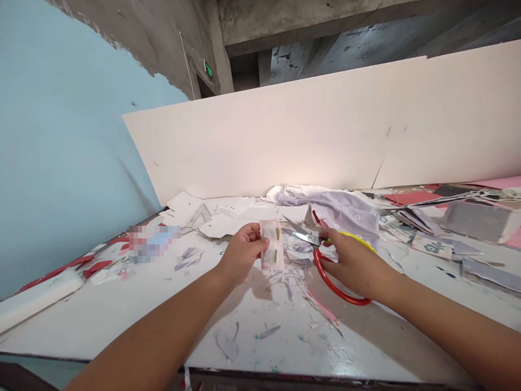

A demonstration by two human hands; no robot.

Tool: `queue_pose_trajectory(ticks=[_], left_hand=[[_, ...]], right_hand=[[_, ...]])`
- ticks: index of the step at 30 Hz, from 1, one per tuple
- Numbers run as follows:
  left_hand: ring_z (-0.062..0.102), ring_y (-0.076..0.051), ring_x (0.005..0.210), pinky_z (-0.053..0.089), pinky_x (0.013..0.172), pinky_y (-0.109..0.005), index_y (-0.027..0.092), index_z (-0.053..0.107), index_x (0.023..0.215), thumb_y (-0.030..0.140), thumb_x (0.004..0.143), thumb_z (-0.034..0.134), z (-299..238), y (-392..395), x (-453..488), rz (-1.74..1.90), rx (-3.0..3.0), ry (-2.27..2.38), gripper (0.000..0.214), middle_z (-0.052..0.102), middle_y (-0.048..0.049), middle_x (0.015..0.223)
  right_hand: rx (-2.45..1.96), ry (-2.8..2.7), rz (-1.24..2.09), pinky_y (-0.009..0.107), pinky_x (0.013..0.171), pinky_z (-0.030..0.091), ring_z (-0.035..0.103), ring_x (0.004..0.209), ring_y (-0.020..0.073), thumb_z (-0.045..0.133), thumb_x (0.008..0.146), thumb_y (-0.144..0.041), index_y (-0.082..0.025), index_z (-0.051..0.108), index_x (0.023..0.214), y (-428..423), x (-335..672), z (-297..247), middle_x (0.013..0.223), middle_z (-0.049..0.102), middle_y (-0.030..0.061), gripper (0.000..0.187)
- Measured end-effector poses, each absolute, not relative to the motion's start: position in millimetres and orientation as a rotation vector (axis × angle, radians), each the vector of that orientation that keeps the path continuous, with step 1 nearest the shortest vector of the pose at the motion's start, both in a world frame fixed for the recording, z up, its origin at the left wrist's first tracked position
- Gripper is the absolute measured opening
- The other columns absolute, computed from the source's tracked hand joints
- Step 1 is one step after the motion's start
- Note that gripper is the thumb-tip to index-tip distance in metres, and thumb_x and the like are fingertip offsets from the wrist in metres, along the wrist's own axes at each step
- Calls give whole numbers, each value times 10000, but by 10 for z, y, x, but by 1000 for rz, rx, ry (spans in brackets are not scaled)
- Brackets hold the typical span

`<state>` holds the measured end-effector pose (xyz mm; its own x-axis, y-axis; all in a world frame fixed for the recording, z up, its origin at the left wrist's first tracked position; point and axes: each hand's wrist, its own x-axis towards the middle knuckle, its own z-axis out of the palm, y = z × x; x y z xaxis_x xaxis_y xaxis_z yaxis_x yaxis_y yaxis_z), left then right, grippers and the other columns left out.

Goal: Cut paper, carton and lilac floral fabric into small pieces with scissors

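Between the thumb and fingers of my left hand [244, 252] is a small pale pink piece of fabric or paper [270, 259] with green marks, held upright above the table. My right hand [354, 262] grips a pair of scissors [342, 293] by its handles, one red and one yellow. The scissors' blades are parted and point left at the pink piece's right edge; whether they touch it I cannot tell. Thin cut scraps [287, 285] lie on the table beneath both hands.
A white board [285, 141] stands along the table's back. Crumpled lilac cloth [345, 209] lies before it. Grey and printed fabric pieces [472, 220] are piled at right. Red scraps [96, 268] and a long white object [40, 298] lie at left on the white table [163, 326].
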<state>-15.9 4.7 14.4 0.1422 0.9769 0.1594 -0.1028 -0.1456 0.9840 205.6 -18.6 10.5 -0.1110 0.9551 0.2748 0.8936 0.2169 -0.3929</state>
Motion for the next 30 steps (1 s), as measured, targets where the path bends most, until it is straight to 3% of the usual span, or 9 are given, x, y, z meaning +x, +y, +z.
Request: queue_pose_trajectory(ticks=[6,11,14,18,22,30], left_hand=[[552,-116,620,456,544,-246,178,549,935,226,677,639,133,3,-138,1281,1338,993,277,592,-2,717],[535,-101,665,468,612,-250,162,538,796,218,677,644,106,-83,-29,1340,1285,954,169,569,3,743],[550,-113,707,476,677,-281,156,522,798,238,681,654,83,-158,71,1331,1188,865,195,571,-8,770],[573,-142,782,474,724,-302,150,518,866,259,683,667,74,-234,150,1293,1092,738,260,585,-38,841],[574,-148,780,470,696,-298,158,510,939,241,667,676,61,-233,132,1188,1151,811,330,598,-49,881],[521,-95,591,410,560,-223,175,515,868,171,597,668,-17,-191,136,1291,1206,931,311,560,31,664]], right_hand=[[-1784,-2206,88,397,825,397,447,1107,320,492,727,-293,-170,530,1085,-119,2071,-36,1081,574,141,381],[-1590,-2138,-50,442,855,365,444,1054,333,515,747,-349,-164,585,1004,-236,1986,49,1026,574,141,325],[-1291,-2069,450,357,760,420,523,908,239,510,786,-429,-196,545,1026,-302,1879,65,978,590,82,337],[-1026,-1764,1148,247,582,414,518,649,128,576,759,-406,-181,533,840,-285,1765,-17,743,572,0,243],[-996,-1638,1246,224,544,388,466,576,95,609,725,-340,-169,535,772,-241,1774,-67,675,533,-21,192],[-1013,-1720,1160,204,508,343,442,561,88,569,751,-309,-193,515,778,-291,1738,-76,656,491,-45,130]])
